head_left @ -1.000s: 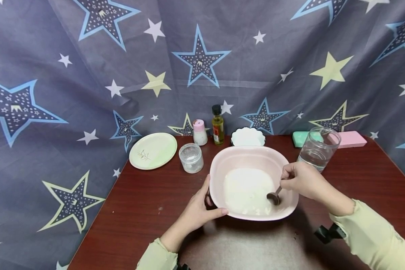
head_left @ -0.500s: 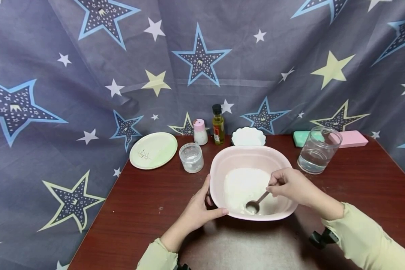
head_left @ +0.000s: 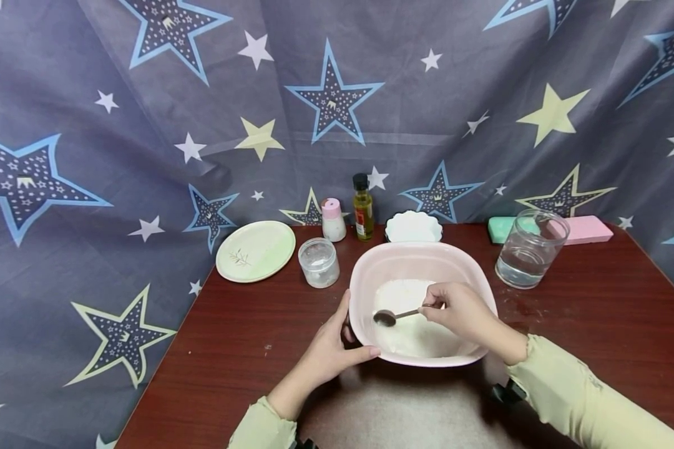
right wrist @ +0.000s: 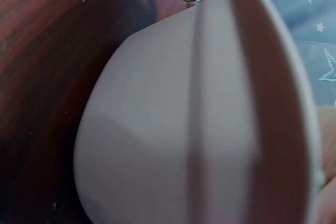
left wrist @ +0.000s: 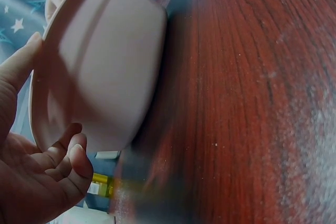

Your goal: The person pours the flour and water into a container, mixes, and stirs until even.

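Note:
A pink basin point(head_left: 365, 271) with white, flour-like contents point(head_left: 412, 343) sits on the table in the head view. My left hand point(head_left: 331, 349) grips its left side, thumb over the near rim. In the left wrist view, that hand's curled fingers point(left wrist: 79, 156) lie against the basin's outer wall point(left wrist: 113, 66). Between thumb and fingers, my right hand point(head_left: 463, 312) pinches the handle of a small dark spoon point(head_left: 384, 318). The spoon's bowl is over the left part of the white contents. In the right wrist view the basin wall point(right wrist: 152, 129) hides most of the right hand.
Behind the basin stand a clear jar point(head_left: 319, 265), a pink-capped shaker point(head_left: 332, 221), an oil bottle point(head_left: 362, 212) and a white scalloped dish point(head_left: 413, 227). A plate point(head_left: 255, 251) is at left. A glass of water point(head_left: 525, 259) stands right, before green and pink blocks point(head_left: 586, 231).
My right hand has swept the spoon leftward through the basin, from its right side by way of the near side. The left hand and the basin have stayed put.

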A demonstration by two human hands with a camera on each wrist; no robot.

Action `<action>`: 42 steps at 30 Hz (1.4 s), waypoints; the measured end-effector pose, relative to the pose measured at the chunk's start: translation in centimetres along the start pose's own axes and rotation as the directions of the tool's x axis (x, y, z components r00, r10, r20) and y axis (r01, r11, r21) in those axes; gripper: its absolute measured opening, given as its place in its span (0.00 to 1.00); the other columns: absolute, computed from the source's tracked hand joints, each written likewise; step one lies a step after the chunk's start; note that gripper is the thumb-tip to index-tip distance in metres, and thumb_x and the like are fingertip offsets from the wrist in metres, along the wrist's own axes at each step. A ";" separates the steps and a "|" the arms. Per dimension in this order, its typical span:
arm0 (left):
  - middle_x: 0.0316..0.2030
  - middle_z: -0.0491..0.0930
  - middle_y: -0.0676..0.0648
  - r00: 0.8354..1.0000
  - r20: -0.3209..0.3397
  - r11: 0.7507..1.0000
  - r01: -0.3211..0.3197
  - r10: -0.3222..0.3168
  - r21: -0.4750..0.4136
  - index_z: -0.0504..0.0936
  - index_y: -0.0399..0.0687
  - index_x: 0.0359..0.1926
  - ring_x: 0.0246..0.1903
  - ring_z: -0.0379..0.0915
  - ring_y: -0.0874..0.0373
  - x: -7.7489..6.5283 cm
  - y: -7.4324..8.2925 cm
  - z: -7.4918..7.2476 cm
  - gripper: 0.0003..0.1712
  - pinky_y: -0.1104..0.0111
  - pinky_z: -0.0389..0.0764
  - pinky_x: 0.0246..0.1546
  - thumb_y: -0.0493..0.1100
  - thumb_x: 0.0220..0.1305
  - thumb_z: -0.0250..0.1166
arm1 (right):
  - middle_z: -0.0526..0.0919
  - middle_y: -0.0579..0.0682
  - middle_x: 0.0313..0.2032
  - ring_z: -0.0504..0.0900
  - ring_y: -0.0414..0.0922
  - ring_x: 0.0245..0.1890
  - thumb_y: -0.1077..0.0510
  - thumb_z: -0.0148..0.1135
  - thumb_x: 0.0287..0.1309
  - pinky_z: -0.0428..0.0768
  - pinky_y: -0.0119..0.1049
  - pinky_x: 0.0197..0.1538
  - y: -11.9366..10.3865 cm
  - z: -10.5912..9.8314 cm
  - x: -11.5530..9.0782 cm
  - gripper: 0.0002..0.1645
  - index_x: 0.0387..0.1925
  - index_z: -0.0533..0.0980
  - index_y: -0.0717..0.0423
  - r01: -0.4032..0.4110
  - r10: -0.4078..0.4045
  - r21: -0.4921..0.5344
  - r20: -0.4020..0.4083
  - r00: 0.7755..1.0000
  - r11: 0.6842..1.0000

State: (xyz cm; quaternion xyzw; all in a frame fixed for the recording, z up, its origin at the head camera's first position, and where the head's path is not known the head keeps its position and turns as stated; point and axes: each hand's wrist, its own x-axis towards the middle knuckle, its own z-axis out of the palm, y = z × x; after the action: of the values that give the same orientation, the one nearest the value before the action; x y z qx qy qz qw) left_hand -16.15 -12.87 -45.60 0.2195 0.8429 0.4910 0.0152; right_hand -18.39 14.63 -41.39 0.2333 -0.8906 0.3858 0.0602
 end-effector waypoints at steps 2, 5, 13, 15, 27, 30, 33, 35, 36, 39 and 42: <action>0.27 0.75 0.48 1.000 0.001 1.000 -0.002 0.002 -0.002 0.46 0.42 0.77 0.29 0.71 0.55 0.0 0.1 0.0 0.65 0.70 0.73 0.34 0.49 0.48 0.79 | 0.76 0.35 0.18 0.66 0.32 0.20 0.68 0.68 0.48 0.67 0.30 0.27 0.1 0.1 0.3 0.16 0.16 0.75 0.47 -0.004 0.004 -0.010 -0.019 1.000 1.000; 0.27 0.75 0.47 1.000 0.001 1.000 -0.006 0.006 -0.005 0.46 0.42 0.77 0.29 0.71 0.55 -0.1 0.2 0.0 0.65 0.70 0.73 0.34 0.48 0.48 0.79 | 0.76 0.36 0.18 0.68 0.34 0.21 0.68 0.68 0.49 0.69 0.31 0.28 0.2 -0.1 0.6 0.16 0.16 0.75 0.48 -0.036 0.033 -0.052 -0.056 0.998 0.998; 0.27 0.74 0.48 1.000 -0.002 1.000 -0.011 0.011 -0.008 0.46 0.42 0.77 0.29 0.71 0.54 -0.1 0.3 -0.1 0.65 0.67 0.74 0.34 0.47 0.48 0.79 | 0.73 0.38 0.15 0.68 0.39 0.19 0.64 0.66 0.45 0.66 0.37 0.28 0.7 -2.2 0.9 0.12 0.15 0.75 0.46 -0.160 0.129 -0.218 -0.149 0.980 0.963; 0.28 0.74 0.48 1.000 0.000 1.000 -0.007 0.007 -0.010 0.46 0.42 0.77 0.29 0.71 0.54 -0.1 0.4 -0.1 0.64 0.67 0.74 0.34 0.47 0.48 0.79 | 0.72 0.38 0.14 0.68 0.40 0.18 0.64 0.65 0.44 0.65 0.37 0.27 1.0 -2.8 0.8 0.12 0.15 0.75 0.47 -0.172 0.139 -0.233 -0.152 0.979 0.957; 0.28 0.75 0.44 0.999 0.011 0.999 0.034 -0.033 -0.029 0.45 0.42 0.77 0.31 0.72 0.51 0.1 0.2 0.1 0.64 0.71 0.71 0.35 0.45 0.48 0.79 | 0.70 0.39 0.15 0.66 0.41 0.20 0.64 0.66 0.44 0.63 0.37 0.27 1.3 -5.6 -0.1 0.12 0.16 0.73 0.47 -0.170 0.145 -0.295 -0.106 0.984 0.940; 0.29 0.76 0.40 0.999 0.015 0.999 0.042 -0.042 -0.028 0.45 0.40 0.76 0.32 0.72 0.46 0.0 0.7 0.0 0.63 0.71 0.70 0.34 0.42 0.48 0.78 | 0.69 0.39 0.15 0.66 0.41 0.19 0.63 0.66 0.43 0.62 0.37 0.27 0.9 -6.0 -0.4 0.14 0.15 0.71 0.46 -0.163 0.144 -0.322 -0.084 0.986 0.933; 0.29 0.75 0.35 0.999 0.025 0.998 0.046 -0.045 -0.040 0.44 0.35 0.75 0.32 0.72 0.40 -0.1 1.9 -0.3 0.62 0.71 0.70 0.34 0.39 0.49 0.77 | 0.68 0.38 0.14 0.66 0.41 0.19 0.63 0.67 0.43 0.62 0.37 0.26 0.6 -6.5 -0.8 0.15 0.14 0.70 0.45 -0.167 0.157 -0.337 -0.058 0.986 0.927; 0.29 0.75 0.33 0.998 0.034 0.998 0.048 -0.046 -0.049 0.44 0.31 0.74 0.33 0.71 0.37 -0.3 2.9 -0.6 0.61 0.72 0.70 0.34 0.38 0.50 0.76 | 0.67 0.38 0.14 0.65 0.40 0.19 0.63 0.66 0.42 0.63 0.36 0.26 0.4 -6.7 -1.0 0.15 0.14 0.69 0.45 -0.171 0.168 -0.338 -0.038 0.985 0.925; 0.29 0.75 0.32 0.998 0.038 0.997 0.049 -0.047 -0.054 0.44 0.30 0.74 0.33 0.71 0.37 -0.4 3.4 -0.8 0.61 0.72 0.70 0.34 0.37 0.50 0.76 | 0.67 0.38 0.14 0.65 0.40 0.19 0.63 0.66 0.42 0.63 0.36 0.26 0.4 -6.8 -1.1 0.15 0.14 0.69 0.45 -0.169 0.170 -0.335 -0.028 0.985 0.927; 0.29 0.75 0.32 0.998 0.043 0.997 0.051 -0.048 -0.056 0.44 0.29 0.74 0.33 0.71 0.37 -0.5 4.3 -1.1 0.60 0.71 0.70 0.34 0.37 0.50 0.76 | 0.68 0.38 0.13 0.65 0.39 0.19 0.63 0.66 0.41 0.63 0.35 0.26 0.2 -7.0 -1.3 0.15 0.14 0.69 0.45 -0.159 0.170 -0.311 0.008 0.985 0.937; 0.29 0.75 0.32 0.998 0.041 0.997 0.047 -0.044 -0.053 0.45 0.29 0.74 0.33 0.71 0.37 -0.6 4.5 -1.2 0.60 0.70 0.71 0.34 0.37 0.50 0.76 | 0.68 0.37 0.13 0.65 0.37 0.19 0.64 0.66 0.40 0.62 0.33 0.24 0.1 -7.1 -1.5 0.15 0.14 0.69 0.45 -0.148 0.167 -0.257 0.053 0.985 0.955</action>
State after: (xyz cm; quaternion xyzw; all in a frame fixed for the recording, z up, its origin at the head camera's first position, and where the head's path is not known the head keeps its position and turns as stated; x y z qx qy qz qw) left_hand -14.31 -12.15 -41.37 0.2095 0.8335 0.5089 0.0490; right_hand -17.66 20.33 -36.98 0.1662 -0.9497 0.2640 0.0256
